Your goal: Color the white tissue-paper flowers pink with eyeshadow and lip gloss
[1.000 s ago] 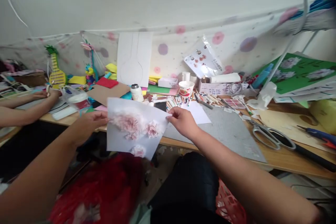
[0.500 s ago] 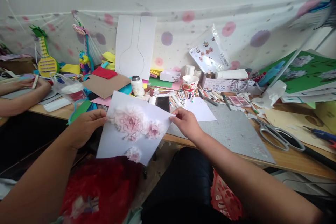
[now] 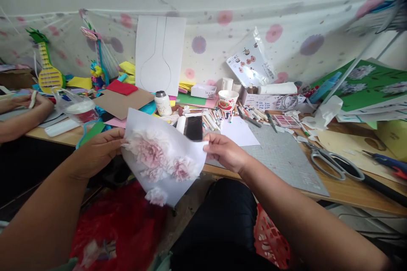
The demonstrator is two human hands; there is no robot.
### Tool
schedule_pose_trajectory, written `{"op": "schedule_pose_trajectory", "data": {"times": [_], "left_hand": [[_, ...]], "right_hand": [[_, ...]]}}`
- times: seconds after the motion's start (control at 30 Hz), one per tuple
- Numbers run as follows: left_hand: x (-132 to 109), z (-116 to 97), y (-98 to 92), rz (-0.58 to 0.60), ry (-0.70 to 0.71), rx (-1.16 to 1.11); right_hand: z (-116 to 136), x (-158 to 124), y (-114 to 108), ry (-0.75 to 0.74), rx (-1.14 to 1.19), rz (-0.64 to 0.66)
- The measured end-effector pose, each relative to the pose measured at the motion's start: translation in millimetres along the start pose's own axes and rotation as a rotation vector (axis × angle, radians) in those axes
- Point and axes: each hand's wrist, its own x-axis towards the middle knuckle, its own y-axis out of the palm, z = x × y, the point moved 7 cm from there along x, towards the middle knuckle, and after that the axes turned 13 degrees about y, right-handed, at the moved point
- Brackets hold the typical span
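Note:
Between my hands hangs a white sheet of paper (image 3: pixel 173 137) bearing several raised pink-and-white paper flowers (image 3: pixel 149 151). My left hand (image 3: pixel 97 152) pinches its left edge, thumb and fingers closed on it. At the right corner, my right hand (image 3: pixel 224 151) is closed on the same sheet. The sheet is tilted and bowed, held in front of the table edge above my lap. Behind it on the table lie a dark phone (image 3: pixel 193 128) and a white lidded bottle (image 3: pixel 163 103).
Many markers (image 3: pixel 213 119) lie beside a paper bowl (image 3: pixel 228 100). Large scissors (image 3: pixel 337 163) and a glue gun (image 3: pixel 386 161) are at the right, by a grey cutting mat (image 3: pixel 280 156). Another person's hands (image 3: pixel 34 108) hold something small at the left. A red bag (image 3: pixel 121 220) sits below.
The sheet has bent more, its upper right edge now sagging, and its lower part has dipped slightly. Both hands keep hold of it. The view has shifted a little to the right.

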Motion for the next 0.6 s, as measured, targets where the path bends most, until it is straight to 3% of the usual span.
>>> {"op": "schedule_pose_trajectory", "data": {"times": [0.27, 0.43, 0.6], "left_hand": [[7.3, 3.9, 9.1, 0.051, -0.071, -0.020], [11.8, -0.3, 16.4, 0.073, -0.063, 0.006], [20.7, -12.0, 31.1, 0.067, -0.078, 0.068]], "right_hand": [[-17.9, 4.2, -16.8, 0.061, 0.126, -0.102], [-16.5, 5.6, -24.1, 0.107, 0.135, -0.163], [-7.8, 2.4, -45.3, 0.142, 0.127, -0.273]]}}
